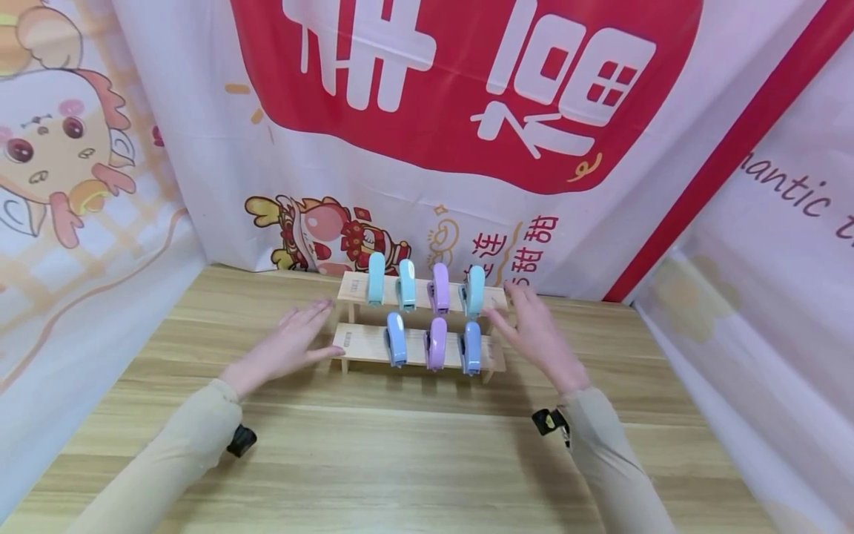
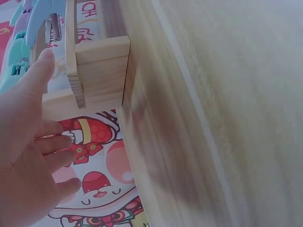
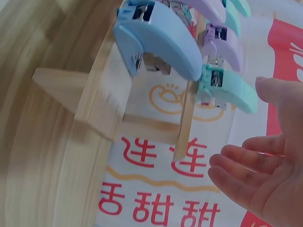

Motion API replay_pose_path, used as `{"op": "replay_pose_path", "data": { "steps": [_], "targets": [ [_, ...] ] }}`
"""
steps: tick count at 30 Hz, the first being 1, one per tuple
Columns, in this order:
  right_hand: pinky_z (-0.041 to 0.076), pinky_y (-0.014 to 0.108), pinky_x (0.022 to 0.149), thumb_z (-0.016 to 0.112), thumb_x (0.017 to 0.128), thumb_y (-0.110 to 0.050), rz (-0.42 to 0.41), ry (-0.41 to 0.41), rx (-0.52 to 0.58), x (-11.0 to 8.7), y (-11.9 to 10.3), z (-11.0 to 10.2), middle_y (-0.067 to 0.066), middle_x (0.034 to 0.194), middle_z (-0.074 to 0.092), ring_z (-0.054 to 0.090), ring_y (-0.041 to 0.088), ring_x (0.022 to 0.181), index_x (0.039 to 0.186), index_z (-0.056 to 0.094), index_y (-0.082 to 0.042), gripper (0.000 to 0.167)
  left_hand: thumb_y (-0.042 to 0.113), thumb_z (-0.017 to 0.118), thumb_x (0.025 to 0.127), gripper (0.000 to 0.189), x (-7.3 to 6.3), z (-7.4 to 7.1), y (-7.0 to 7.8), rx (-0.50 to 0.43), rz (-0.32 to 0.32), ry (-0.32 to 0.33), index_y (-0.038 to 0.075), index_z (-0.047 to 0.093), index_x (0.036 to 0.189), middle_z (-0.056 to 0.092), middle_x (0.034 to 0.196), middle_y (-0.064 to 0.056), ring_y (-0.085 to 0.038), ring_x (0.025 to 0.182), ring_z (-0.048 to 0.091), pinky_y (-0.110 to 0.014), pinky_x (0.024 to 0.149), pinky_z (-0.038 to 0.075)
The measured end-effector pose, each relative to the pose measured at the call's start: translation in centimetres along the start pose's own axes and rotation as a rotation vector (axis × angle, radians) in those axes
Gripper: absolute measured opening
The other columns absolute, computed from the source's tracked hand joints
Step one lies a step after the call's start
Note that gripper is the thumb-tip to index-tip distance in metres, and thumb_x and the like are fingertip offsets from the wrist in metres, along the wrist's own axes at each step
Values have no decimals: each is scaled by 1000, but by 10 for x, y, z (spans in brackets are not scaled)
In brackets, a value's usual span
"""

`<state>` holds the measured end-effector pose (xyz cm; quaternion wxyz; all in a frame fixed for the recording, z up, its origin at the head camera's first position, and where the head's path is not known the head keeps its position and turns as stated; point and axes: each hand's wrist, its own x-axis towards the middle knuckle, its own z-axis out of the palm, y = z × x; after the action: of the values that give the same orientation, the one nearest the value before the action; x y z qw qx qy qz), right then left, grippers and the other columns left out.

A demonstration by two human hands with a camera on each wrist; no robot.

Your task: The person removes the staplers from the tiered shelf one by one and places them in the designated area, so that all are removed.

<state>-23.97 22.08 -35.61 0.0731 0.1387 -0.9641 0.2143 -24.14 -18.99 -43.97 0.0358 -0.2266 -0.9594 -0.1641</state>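
Observation:
A two-tier wooden rack (image 1: 360, 340) stands on the table with staplers lined up on both tiers. Its upper tier bears several: a purple stapler (image 1: 439, 288) among teal ones such as the teal stapler (image 1: 474, 291) at the right. Along the lower tier sit a blue stapler (image 1: 396, 339), a purple stapler (image 1: 436, 344) and another blue stapler (image 1: 471, 347). My left hand (image 1: 293, 347) is at the rack's left end, fingers extended, thumb near the lower tier; contact is unclear. Beside the right end, my right hand (image 1: 536, 334) has spread, relaxed fingers and holds nothing.
Wood-grained table (image 1: 400, 460) spreads in front of the rack and to both sides. A printed cloth (image 1: 467, 163) hangs close behind the rack. More printed cloth walls (image 1: 767, 282) flank the table. Each wrist carries a small black device (image 1: 548, 421).

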Motion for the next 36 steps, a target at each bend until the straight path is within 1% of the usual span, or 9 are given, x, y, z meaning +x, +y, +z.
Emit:
{"op": "replay_pose_path", "data": {
  "steps": [3,7,10,13,16,20,26,32,36],
  "targets": [
    [46,55,111,54,98,-53,-5,5,20,3,-4,3,21,143,50,50,37,131,151,33,-1,78,57,60,92,91,-1,2,1,-3,6,-1,-5,30,152,27,160,-25,-44,149,27,-64,123,19],
    [52,54,104,56,97,-51,-14,10,54,8,-10,8,22,136,55,55,38,125,146,39,-1,72,55,62,92,88,-1,6,2,16,23,2,-4,34,151,31,159,-25,-43,148,30,-65,121,23],
    [58,48,94,59,97,-47,-24,23,69,11,-13,12,21,127,60,61,37,115,140,45,0,65,54,64,91,86,-1,9,3,27,34,7,-4,36,150,34,158,-24,-43,147,33,-64,121,25],
    [62,41,85,61,97,-43,-32,39,71,15,-15,16,18,117,63,65,34,104,132,51,0,56,53,64,91,85,-1,10,4,31,45,13,-5,39,148,37,156,-25,-44,146,35,-65,120,26],
    [63,36,79,62,97,-40,-30,52,81,18,-17,19,16,111,65,67,29,98,126,55,-1,49,52,64,91,83,0,10,5,30,49,10,-5,40,147,39,154,-26,-44,145,36,-65,120,27],
    [63,32,75,64,96,-39,-24,61,103,22,-21,23,15,107,66,68,26,92,120,58,-2,45,51,63,92,81,0,10,6,28,53,5,-5,42,147,40,154,-26,-44,144,37,-64,120,27],
    [61,29,69,66,95,-39,-29,93,77,25,-23,27,13,98,67,66,22,83,106,61,-3,39,52,62,93,80,-1,11,7,25,63,1,-4,41,147,40,154,-25,-43,144,38,-64,119,28],
    [58,25,61,68,94,-35,-9,111,81,28,-26,30,12,92,67,63,21,76,103,61,-2,35,53,62,93,81,0,13,6,20,59,-16,-1,40,149,40,155,-23,-41,144,38,-64,120,26],
    [57,23,57,68,94,-33,-5,138,76,29,-27,30,12,90,68,64,20,73,103,62,-1,33,54,61,93,81,1,14,4,20,58,-21,-1,40,149,40,155,-22,-41,145,38,-64,121,25]
  ]
}}
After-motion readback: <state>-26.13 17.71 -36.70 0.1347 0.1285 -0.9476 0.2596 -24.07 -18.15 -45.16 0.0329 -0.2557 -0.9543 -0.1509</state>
